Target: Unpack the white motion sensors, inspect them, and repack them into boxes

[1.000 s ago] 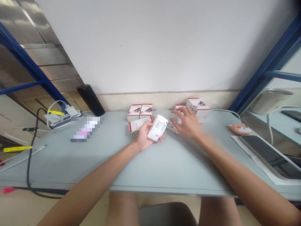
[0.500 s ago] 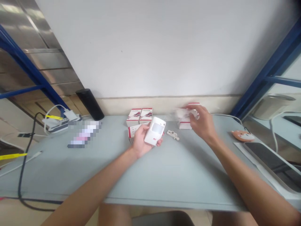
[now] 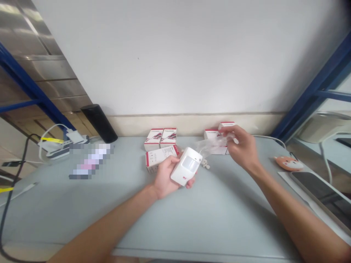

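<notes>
My left hand [image 3: 167, 177] is closed around a white motion sensor [image 3: 186, 167], its grey window facing up and its top tilted to the right. My right hand [image 3: 243, 148] pinches a clear plastic bag [image 3: 212, 144], which stretches leftward to near the sensor's top edge. Partly hidden behind the sensor and bag, a small white bracket [image 3: 205, 164] lies on the table. A red-and-white box [image 3: 159, 157] lies on its side just behind my left hand. Beyond the bag stand more red-and-white boxes [image 3: 211, 133], partly covered by it and my right hand.
Two more small boxes [image 3: 161, 138] stand near the wall. To the left are a black cylinder [image 3: 100, 123], a blurred-out phone [image 3: 91, 160] and a power strip [image 3: 67, 146] with cables. An orange animal-face pouch [image 3: 289, 163] and a dark tablet-like device [image 3: 320, 193] lie right.
The plastic bag, blurred before, now hangs more clearly between my right hand and the sensor. The sensor sits lower in view and covers more of the bracket. The view has shifted slightly.
</notes>
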